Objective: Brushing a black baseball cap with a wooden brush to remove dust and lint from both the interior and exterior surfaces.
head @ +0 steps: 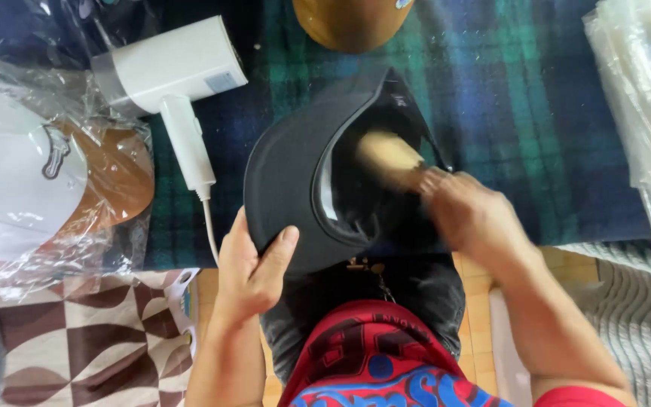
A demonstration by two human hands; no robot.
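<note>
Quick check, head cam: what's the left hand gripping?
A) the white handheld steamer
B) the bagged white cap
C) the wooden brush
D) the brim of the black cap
D: the left hand pinches the brim of the black cap, thumb on top, while the right hand holds a wooden brush inside the cap; the white handheld steamer lies untouched on the plaid cloth.
</note>
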